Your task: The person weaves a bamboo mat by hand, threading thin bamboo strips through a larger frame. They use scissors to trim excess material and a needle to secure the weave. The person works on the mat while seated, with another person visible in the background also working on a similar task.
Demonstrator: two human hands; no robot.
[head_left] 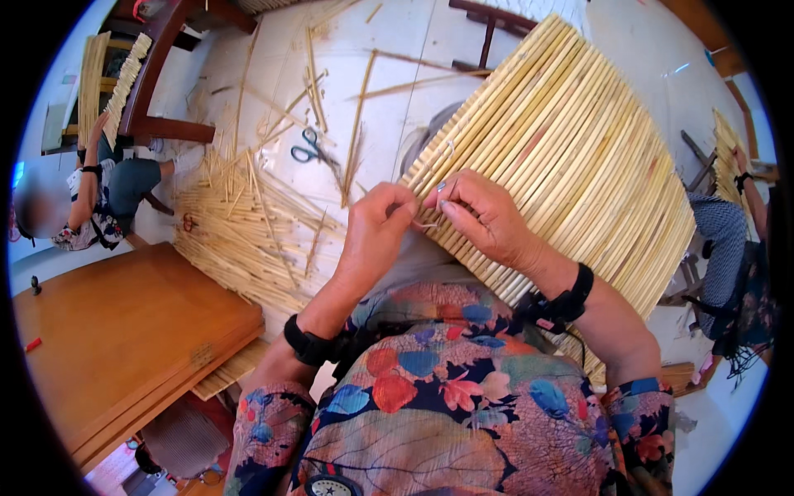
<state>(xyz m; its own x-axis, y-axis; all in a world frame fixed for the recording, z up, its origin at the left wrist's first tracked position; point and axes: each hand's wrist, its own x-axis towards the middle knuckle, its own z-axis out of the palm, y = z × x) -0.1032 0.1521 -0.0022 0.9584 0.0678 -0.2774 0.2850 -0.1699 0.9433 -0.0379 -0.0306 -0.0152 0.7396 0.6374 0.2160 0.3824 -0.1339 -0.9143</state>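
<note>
A mat of pale yellow reed stalks (571, 157), laid side by side and tied together, spreads across my lap and off to the right. At its left edge my left hand (376, 231) is closed in a pinch, with a thin pale string (426, 225) running from its fingertips. Close beside it, my right hand (488, 217) pinches the same string, its wrist above the mat. A small grey band shows on one of its fingers. The fingertips partly hide the string and the stalk ends there.
Loose reed stalks (248, 219) litter the white floor ahead and left. Dark-handled scissors (306, 147) lie among them. A brown wooden table (124, 331) stands at the left. One person (132, 182) sits at the far left, another (728, 248) at the right, each with a reed mat.
</note>
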